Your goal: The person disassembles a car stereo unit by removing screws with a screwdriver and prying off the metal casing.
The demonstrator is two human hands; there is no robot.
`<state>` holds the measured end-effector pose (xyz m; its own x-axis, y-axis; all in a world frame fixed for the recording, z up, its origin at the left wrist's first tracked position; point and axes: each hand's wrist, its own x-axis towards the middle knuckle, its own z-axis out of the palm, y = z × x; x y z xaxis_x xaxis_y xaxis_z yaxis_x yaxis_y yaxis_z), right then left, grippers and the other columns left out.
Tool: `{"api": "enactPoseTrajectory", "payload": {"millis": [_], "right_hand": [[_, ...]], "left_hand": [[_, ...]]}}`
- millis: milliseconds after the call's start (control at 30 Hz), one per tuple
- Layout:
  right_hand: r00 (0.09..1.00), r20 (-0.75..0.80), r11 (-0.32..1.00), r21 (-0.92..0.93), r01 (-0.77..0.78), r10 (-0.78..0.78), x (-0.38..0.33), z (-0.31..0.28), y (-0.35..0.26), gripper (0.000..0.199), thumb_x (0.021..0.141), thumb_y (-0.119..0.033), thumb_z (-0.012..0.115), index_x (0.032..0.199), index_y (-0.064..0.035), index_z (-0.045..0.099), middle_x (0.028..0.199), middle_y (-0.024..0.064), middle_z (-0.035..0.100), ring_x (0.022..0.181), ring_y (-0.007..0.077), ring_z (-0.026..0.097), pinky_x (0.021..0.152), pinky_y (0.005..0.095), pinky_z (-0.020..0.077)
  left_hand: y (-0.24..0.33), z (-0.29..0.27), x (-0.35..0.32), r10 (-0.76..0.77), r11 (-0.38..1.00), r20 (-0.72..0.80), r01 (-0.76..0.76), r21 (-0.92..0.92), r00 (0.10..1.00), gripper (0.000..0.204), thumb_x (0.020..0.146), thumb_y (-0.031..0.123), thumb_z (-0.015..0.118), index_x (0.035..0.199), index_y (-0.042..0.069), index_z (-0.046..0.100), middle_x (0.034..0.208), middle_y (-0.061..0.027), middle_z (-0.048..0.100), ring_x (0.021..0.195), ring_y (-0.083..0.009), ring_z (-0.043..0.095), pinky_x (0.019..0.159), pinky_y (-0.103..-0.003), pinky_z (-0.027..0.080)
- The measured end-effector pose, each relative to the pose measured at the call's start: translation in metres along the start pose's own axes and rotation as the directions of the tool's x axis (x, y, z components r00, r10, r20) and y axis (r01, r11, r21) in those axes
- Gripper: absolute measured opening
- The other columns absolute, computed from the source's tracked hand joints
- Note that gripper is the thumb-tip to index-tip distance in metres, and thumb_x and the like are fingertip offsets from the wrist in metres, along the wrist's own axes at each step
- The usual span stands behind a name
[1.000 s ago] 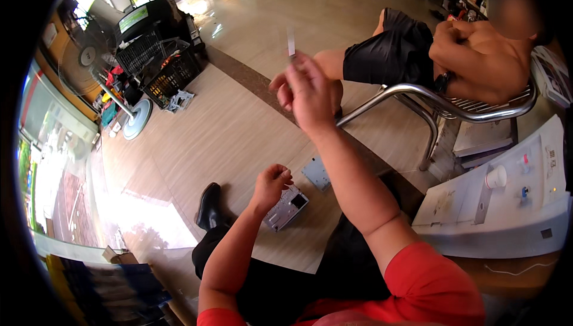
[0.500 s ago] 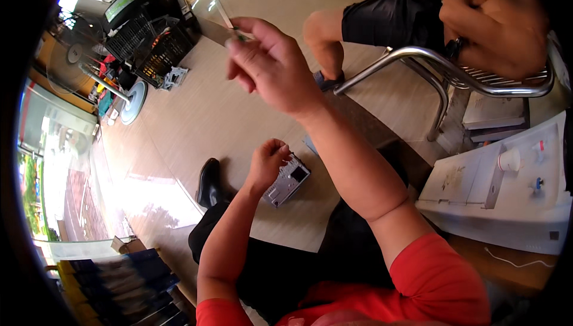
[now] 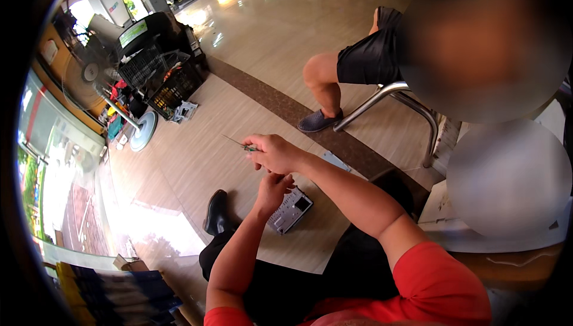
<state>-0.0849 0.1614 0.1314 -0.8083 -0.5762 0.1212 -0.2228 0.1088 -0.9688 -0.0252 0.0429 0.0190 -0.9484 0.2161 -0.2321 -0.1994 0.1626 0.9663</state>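
Note:
My right hand point(image 3: 271, 152) is closed around a thin screwdriver point(image 3: 249, 147) with a greenish handle, its slim shaft pointing up and left. Just below it, my left hand point(image 3: 274, 192) has its fingers curled, and they are partly hidden; whether anything is in them I cannot make out. The two hands are very close together. Beneath the left hand is a flat, box-shaped metal electronic unit point(image 3: 289, 215) with a dark square on its face. The left hand and forearm cover part of this unit.
A light blue flat piece point(image 3: 336, 160) lies beyond my right forearm. At right, a person in black shorts point(image 3: 369, 57) sits on a metal-framed chair point(image 3: 430, 126). A standing fan point(image 3: 143, 129) and black crates point(image 3: 173, 90) stand at left. My black shoe point(image 3: 218, 209) is near the unit.
My right hand has come down with the screwdriver from high above, close to my left hand. The view has tilted up, and the seated person leans nearer.

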Motion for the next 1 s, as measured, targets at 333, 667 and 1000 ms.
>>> {"api": "enactPoseTrajectory", "payload": {"millis": [333,667,1000], "right_hand": [[0.989,-0.144,1.0,0.015,0.02,-0.017,0.002,-0.023,0.007,0.032,0.095,-0.017,0.055,0.12,0.0028,0.051,0.073,0.0058,0.063,0.052,0.0061,0.052,0.047,0.0234,0.0436],[0.837,-0.501,0.873,0.281,0.398,-0.22,0.007,-0.051,-0.057,0.026,0.096,-0.019,0.055,0.106,0.0042,0.052,0.068,0.0082,0.065,0.047,0.0083,0.053,0.045,0.023,0.0419],[0.82,-0.26,0.765,0.3,0.57,-0.509,-0.011,-0.032,-0.091,0.02,0.094,-0.012,0.054,0.11,0.0004,0.051,0.078,0.0109,0.069,0.063,0.012,0.064,0.052,0.0247,0.0472]], "left_hand": [[-0.001,0.001,0.002,-0.015,1.0,0.035,0.015,-0.02,0.999,0.017,0.097,0.019,0.056,0.095,0.003,0.056,0.087,-0.0046,0.062,0.081,-0.0138,0.064,0.071,-0.028,0.052],[-0.008,0.002,0.004,-0.054,0.998,0.019,0.055,-0.027,0.998,0.015,0.097,0.016,0.056,0.094,0.002,0.058,0.085,-0.0039,0.063,0.079,-0.0135,0.063,0.071,-0.028,0.052],[-0.011,0.0,0.003,-0.031,0.998,-0.018,0.032,0.056,0.999,0.019,0.094,0.017,0.058,0.099,-0.001,0.062,0.084,-0.006,0.066,0.074,-0.0131,0.063,0.067,-0.027,0.051]]}}
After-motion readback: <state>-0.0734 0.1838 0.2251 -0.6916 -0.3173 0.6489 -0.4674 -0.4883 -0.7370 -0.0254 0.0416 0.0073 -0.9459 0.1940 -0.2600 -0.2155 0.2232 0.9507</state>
